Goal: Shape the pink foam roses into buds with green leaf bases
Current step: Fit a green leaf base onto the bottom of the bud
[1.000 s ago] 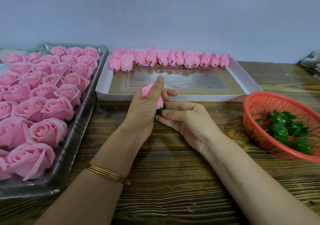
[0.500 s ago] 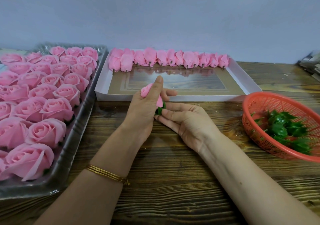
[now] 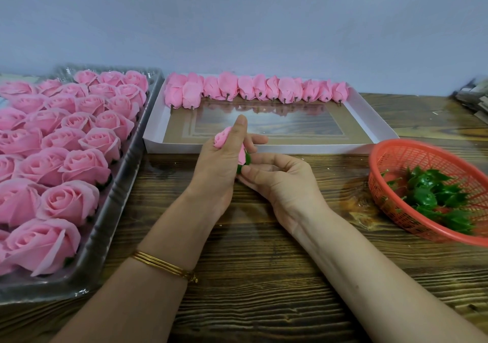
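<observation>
My left hand point(image 3: 220, 165) grips a pink foam rose bud point(image 3: 221, 138), the thumb lying straight up along its side. Its green leaf base point(image 3: 247, 161) shows at the bottom, where the fingertips of my right hand point(image 3: 280, 181) pinch it. Both hands hover over the wooden table, just in front of the white box. A clear plastic tray point(image 3: 113, 210) on the left holds several open pink roses point(image 3: 71, 200). A row of finished buds point(image 3: 253, 89) lies along the far side of the white box point(image 3: 369, 121).
An orange plastic basket point(image 3: 390, 158) with several green leaf bases point(image 3: 433, 195) stands at the right. The dark wooden table point(image 3: 258, 276) stretches towards me. A plain wall rises behind the box. Some grey items point(image 3: 472, 97) lie at the far right.
My right fingers have curled in a little at the green base, and the bud has turned slightly in my left hand. Both hands stay in the same place.
</observation>
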The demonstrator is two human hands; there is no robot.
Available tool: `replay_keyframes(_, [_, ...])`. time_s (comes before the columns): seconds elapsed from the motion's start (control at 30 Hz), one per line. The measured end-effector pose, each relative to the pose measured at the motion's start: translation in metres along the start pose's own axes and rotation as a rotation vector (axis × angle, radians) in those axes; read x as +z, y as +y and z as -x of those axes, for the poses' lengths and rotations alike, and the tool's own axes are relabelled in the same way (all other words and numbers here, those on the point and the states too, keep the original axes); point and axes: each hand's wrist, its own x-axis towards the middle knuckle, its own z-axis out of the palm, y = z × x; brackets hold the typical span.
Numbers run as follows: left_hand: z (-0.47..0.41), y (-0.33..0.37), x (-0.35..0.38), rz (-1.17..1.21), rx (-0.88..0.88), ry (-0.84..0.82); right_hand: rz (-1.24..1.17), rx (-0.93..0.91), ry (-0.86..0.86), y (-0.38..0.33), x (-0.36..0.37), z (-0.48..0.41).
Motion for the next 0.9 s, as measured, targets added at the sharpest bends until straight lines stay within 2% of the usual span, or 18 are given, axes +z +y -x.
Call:
replay_keyframes(0.33, [0.0003,0.0029,-0.0013,0.053,-0.05,-0.015,-0.116,0.165,-0.099,-0.0101,-0.0041,-0.0027])
replay_keyframes(0.9, [0.0034,0.004,0.0023,0.021,-0.082,0.039,-0.08,0.091,-0.133,-0.0046,-0.0059,-0.0036])
